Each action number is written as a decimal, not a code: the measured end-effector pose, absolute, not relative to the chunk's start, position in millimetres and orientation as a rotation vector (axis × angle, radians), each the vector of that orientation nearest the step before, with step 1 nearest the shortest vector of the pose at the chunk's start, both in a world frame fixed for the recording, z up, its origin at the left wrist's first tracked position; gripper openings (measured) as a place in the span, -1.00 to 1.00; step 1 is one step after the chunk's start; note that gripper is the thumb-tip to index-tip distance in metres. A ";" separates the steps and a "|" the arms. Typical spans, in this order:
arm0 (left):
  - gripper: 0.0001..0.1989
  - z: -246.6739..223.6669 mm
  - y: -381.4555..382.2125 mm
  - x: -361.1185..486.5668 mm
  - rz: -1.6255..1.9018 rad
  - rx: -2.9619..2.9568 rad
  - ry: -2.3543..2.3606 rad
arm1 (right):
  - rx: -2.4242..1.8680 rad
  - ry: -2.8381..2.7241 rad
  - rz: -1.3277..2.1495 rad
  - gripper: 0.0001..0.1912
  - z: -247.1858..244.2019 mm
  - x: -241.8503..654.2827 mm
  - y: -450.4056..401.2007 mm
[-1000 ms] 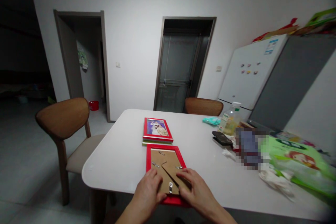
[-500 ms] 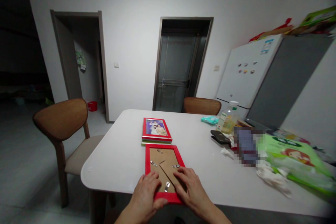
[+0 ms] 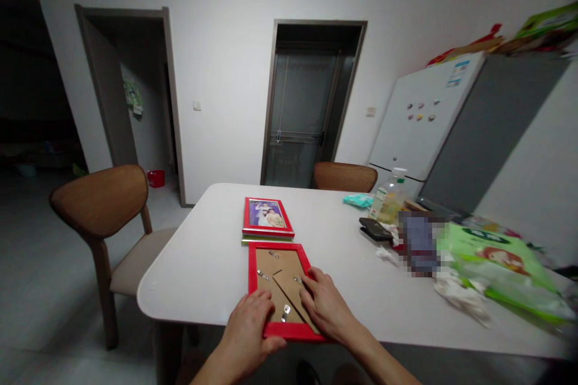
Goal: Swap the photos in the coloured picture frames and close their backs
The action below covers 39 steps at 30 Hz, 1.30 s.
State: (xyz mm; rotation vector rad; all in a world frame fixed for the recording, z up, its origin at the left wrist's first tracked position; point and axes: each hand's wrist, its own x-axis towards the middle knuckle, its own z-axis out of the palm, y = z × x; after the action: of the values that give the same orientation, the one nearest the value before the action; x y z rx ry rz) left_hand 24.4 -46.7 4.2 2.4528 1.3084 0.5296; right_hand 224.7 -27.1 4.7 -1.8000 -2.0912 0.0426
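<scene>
Red rectangular picture frame (image 3: 295, 331), lying flat and face down before you at the near edge of the counter (image 3: 198, 277), toward 6 o'clock. Within the border you see brown backing board (image 3: 280, 302), silver clips (image 3: 286, 313) near 12, 3, 6 and 9 o'clock, and a dark diagonal line running from centre toward 5.

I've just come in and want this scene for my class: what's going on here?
A person has both hands on a red picture frame, which lies on the white table with its brown backing facing up. The left hand is at the near left corner; the right hand is on the right side, fingers by a metal clip. Just beyond, another red frame lies photo side up.
</scene>
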 end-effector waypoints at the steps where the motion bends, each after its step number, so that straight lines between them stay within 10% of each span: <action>1: -0.49 4.6 -46.9 24.5 0.525 2.446 1.311 | -1.799 -2.087 0.061 -0.68 4.5 225.7 -27.9; 39: -0.49 -1.8 -45.0 19.3 0.692 2.292 1.257 | -1.227 -2.490 0.179 -0.73 22.8 203.3 -70.8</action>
State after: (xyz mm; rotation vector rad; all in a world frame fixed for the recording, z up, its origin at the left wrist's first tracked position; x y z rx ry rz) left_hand 19.3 -45.0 -1.8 2.2916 1.2568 0.6920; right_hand 203.3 -70.8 22.8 -1.2267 -2.4903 0.1792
